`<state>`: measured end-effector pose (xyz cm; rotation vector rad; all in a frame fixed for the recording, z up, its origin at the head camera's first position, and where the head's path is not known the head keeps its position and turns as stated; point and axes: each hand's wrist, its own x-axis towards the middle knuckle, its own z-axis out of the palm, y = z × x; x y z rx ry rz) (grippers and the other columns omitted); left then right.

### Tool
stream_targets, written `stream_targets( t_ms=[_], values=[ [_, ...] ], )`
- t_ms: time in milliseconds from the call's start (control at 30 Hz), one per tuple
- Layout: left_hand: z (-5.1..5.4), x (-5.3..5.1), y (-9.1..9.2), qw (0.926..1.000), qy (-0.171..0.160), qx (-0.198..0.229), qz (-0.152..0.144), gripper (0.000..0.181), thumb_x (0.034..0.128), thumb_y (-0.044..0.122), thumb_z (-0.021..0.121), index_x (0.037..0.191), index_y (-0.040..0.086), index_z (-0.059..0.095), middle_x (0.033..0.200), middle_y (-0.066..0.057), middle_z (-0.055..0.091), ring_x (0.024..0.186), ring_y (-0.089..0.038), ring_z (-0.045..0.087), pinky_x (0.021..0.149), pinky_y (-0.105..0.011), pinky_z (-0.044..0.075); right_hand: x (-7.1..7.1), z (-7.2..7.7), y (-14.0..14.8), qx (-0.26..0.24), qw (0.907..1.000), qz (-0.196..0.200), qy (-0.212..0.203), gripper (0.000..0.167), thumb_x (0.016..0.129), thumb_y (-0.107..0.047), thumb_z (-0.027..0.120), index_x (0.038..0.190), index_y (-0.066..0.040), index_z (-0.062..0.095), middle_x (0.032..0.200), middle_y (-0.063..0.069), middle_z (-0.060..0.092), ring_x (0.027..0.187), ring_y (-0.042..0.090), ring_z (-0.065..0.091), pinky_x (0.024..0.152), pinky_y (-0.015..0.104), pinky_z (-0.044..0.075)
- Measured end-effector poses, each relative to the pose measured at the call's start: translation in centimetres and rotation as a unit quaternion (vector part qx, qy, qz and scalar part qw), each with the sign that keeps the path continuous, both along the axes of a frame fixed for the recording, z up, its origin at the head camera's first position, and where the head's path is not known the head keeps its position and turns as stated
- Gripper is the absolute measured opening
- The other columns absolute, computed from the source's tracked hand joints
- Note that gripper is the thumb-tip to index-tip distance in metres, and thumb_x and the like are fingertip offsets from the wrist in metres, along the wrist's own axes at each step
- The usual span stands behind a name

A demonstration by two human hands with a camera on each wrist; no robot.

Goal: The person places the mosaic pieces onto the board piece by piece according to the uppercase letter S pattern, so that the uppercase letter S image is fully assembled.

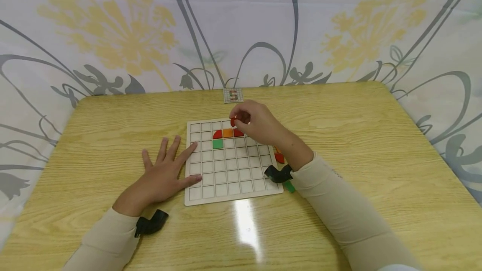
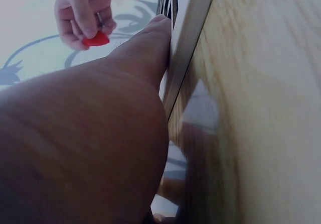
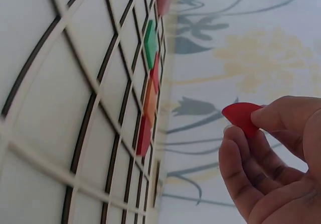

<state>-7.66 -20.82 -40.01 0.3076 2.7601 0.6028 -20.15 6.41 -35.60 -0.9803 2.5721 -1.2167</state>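
My right hand (image 1: 260, 122) pinches a red quarter-round tile (image 3: 242, 116) between thumb and fingers, held above the far part of the white grid board (image 1: 233, 176). Spread flat, my left hand (image 1: 165, 179) lies at the board's left edge, with thumb and index finger over its rim. In the board's squares sit a red rounded tile (image 1: 218, 134), an orange tile (image 1: 227, 133) and a red tile (image 1: 238, 132) in a row. A green square tile (image 1: 218, 144) sits just below the row's left end. My right hand partly covers the board's far right corner.
Behind the board lies a small pattern card (image 1: 233, 95) with a coloured figure on a grid. Loose tiles, including a red one (image 1: 279, 157) and a green one (image 1: 289, 186), lie right of the board, partly under my right forearm. A floral cloth (image 1: 241, 28) hangs behind the wooden table (image 1: 376, 137).
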Motion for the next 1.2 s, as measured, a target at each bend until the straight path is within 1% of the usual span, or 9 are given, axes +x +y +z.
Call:
stream_targets(
  t_ms=[200,333,633,800,933,1100,1200],
  values=[
    [0.3,0.0,0.0,1.0000,-0.002,-0.004,0.001,0.087,0.0923,0.072,0.049,0.162,0.035,0.011,0.168,-0.015,-0.012,0.152,-0.044,-0.020,0.103,-0.078,-0.022,0.8,0.4,-1.0,-0.011,0.9996,0.025,0.006,0.013,0.095,-0.001,0.063,0.107,-0.002,0.067,0.101,0.009,0.065,0.090,0.018,0.062,0.080,0.028,0.055],
    [0.4,0.0,0.0,1.0000,-0.004,-0.004,0.003,0.087,0.0925,0.071,0.050,0.162,0.034,0.012,0.168,-0.015,-0.012,0.152,-0.044,-0.020,0.103,-0.078,-0.022,1.2,0.3,-1.4,-0.009,0.9992,0.039,-0.002,0.015,0.096,-0.002,0.063,0.109,-0.001,0.068,0.100,0.008,0.067,0.089,0.018,0.063,0.080,0.027,0.055],
    [0.2,0.0,0.0,1.0000,-0.003,-0.007,0.002,0.088,0.0915,0.073,0.049,0.162,0.035,0.012,0.168,-0.016,-0.011,0.152,-0.045,-0.019,0.103,-0.078,-0.022,1.8,-0.8,-2.2,0.037,0.9974,0.058,-0.022,0.022,0.098,-0.004,0.062,0.117,-0.007,0.072,0.101,0.004,0.067,0.084,0.017,0.057,0.075,0.025,0.051],
    [0.2,-0.1,0.0,1.0000,-0.003,-0.007,0.001,0.088,0.0919,0.072,0.050,0.162,0.035,0.012,0.168,-0.016,-0.011,0.152,-0.045,-0.019,0.103,-0.078,-0.022,2.0,-1.4,-2.5,0.042,0.9954,0.084,-0.020,0.025,0.097,-0.003,0.062,0.119,-0.005,0.072,0.102,0.005,0.068,0.083,0.016,0.057,0.074,0.023,0.050],
    [0.1,-0.2,0.1,1.0000,-0.004,-0.007,0.000,0.087,0.0928,0.070,0.051,0.162,0.034,0.012,0.168,-0.016,-0.011,0.152,-0.044,-0.020,0.104,-0.078,-0.022,2.1,-1.7,-2.7,0.049,0.9935,0.102,-0.013,0.025,0.095,-0.002,0.064,0.118,-0.005,0.073,0.102,0.005,0.069,0.083,0.014,0.057,0.074,0.022,0.050],
    [0.1,-0.2,0.1,1.0000,-0.002,-0.008,0.001,0.086,0.0934,0.069,0.052,0.162,0.034,0.013,0.168,-0.016,-0.010,0.152,-0.044,-0.020,0.104,-0.078,-0.021,2.3,-2.1,-2.8,0.071,0.9902,0.116,-0.033,0.024,0.095,-0.003,0.064,0.116,-0.007,0.074,0.100,0.005,0.068,0.082,0.014,0.053,0.073,0.021,0.048],
    [0.1,-0.1,0.1,1.0000,-0.002,-0.006,0.000,0.086,0.0935,0.068,0.052,0.162,0.033,0.014,0.168,-0.017,-0.010,0.152,-0.044,-0.020,0.104,-0.078,-0.022,2.4,-2.2,-2.8,0.083,0.9883,0.120,-0.044,0.024,0.095,-0.003,0.064,0.117,-0.008,0.074,0.103,0.004,0.068,0.084,0.014,0.053,0.075,0.022,0.048]
  ],
)
